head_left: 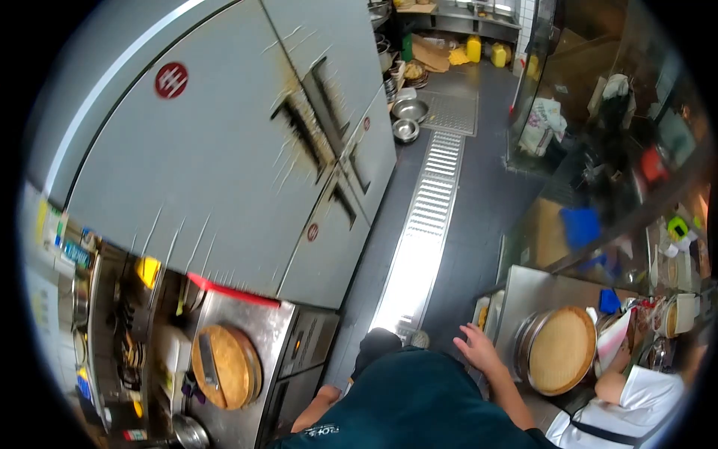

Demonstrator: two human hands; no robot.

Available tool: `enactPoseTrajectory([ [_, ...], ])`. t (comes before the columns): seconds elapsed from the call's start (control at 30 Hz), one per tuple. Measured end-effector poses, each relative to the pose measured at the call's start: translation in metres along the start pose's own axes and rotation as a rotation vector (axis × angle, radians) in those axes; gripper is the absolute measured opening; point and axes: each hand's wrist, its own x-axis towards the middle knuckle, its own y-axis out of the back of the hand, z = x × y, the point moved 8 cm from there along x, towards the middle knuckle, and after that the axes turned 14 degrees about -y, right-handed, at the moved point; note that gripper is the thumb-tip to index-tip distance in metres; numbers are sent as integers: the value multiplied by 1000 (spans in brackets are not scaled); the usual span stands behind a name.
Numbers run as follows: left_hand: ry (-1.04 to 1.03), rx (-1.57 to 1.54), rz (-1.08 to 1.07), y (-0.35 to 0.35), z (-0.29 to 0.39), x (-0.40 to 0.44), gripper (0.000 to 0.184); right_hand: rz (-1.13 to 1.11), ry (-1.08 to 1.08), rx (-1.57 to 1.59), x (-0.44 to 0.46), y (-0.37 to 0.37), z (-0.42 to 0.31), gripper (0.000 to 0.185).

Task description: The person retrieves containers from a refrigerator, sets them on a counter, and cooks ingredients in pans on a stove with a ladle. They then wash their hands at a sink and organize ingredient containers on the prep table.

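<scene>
Tan-topped round vessel (561, 350) stands on the right tabletop (528, 287), neither of the wearer's hands on it. Main risk, judged: a knock. Cause would be the wearer's right hand (480, 350) or elbow swinging wide beside the tabletop edge, or the co-worker (632, 411) in white, whose bare forearm lies close to the vessel's other side, moving at the same moment.

Appearance: top flat, pale, seemingly fine-textured; rim a darker brown; shiny metal-like bands show down the left flank. Contents: not visible.

Right hand: fingers spread and relaxed, gripping nothing. Nearest item in view is a narrow container (488, 314) at the tabletop's end; contact doubtful, gap hard to judge. Snagging it in passing seems possible.

Left hand (326, 395): low, beside the steel front of the left tabletop (275, 329); finger state cannot be told.

On that tabletop, a cleaver (209, 362) lies flat on a round chopping block (241, 367). Cut hazard if jostled; moderate, being well inboard.

Farther out: glossy metal drain cover (441, 168) along the floor, slippery if wet; metal bowls (408, 112) near its far end, a possible trip.
</scene>
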Motion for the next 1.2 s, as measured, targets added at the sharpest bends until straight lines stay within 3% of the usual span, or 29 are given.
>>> enactPoseTrajectory([
  [0.3, -64, 75, 214, 294, 78, 246, 46, 121, -61, 47, 170, 37, -35, 56],
  [0.4, -120, 61, 477, 404, 115, 333, 43, 158, -104, 38, 238, 53, -70, 56],
  [0.47, -48, 75, 339, 460, 138, 391, 50, 137, -154, 29, 287, 62, -84, 59],
  [0.6, -82, -166, 604, 549, 180, 448, 76, 165, -117, -80, 361, 107, -147, 59],
  [0.7, 96, -420, 669, 589, 212, 440, 78, 120, -81, -158, 416, 130, -181, 58],
  [0.77, 118, -505, 867, 588, 203, 452, 79, 61, -42, -211, 456, 139, -201, 57],
  [0.9, 62, -1060, 1127, 535, 189, 487, 70, -90, 60, -370, 542, 165, -242, 57],
  [0.97, 75, -1273, 1098, 510, 175, 521, 60, -173, 131, -474, 584, 177, -262, 56],
  [1.0, 130, -1164, 994, 532, 195, 496, 50, -217, 179, -526, 609, 181, -273, 55],
  [1.03, 91, -1008, 1228, 552, 214, 472, 43, -275, 238, -597, 633, 187, -283, 54],
  [1.07, 103, -1105, 1321, 544, 214, 489, 32, -318, 311, -636, 660, 197, -290, 52],
  [1.1, 128, -957, 1422, 551, 216, 493, 22, -368, 394, -671, 689, 208, -295, 51],
  [1.2, 474, -1040, 1464, 583, 243, 463, 30, -488, 559, -850, 762, 228, -328, 49],
])
